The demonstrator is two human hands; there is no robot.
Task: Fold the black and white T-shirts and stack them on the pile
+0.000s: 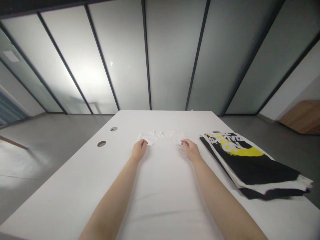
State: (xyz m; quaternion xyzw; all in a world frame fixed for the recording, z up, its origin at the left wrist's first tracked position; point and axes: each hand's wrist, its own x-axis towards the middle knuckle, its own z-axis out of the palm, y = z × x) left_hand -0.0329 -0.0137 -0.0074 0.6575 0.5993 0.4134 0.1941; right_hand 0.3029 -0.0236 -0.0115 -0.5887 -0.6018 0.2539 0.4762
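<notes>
Two bare hands are placed at the far end of a white T-shirt (162, 186), which is laid flat on a white desk (62, 196). Its collar is turned away from the person, and its body is spread toward the near side of the desk. The left hand (139, 150) is set at the shoulder on the left, and the right hand (191, 150) at the opposite shoulder. The fingers (143, 143) are curled down onto the cotton, but whether the cloth is gripped or only touched cannot be told. A folded black garment with a yellow print (250, 163) is laid near the right hand, on the desk. Two round holes (101, 143) are cut into the desk on the left. Beyond it, a gray floor (55, 133) is bordered by a black-framed frosted glass partition (172, 60).
</notes>
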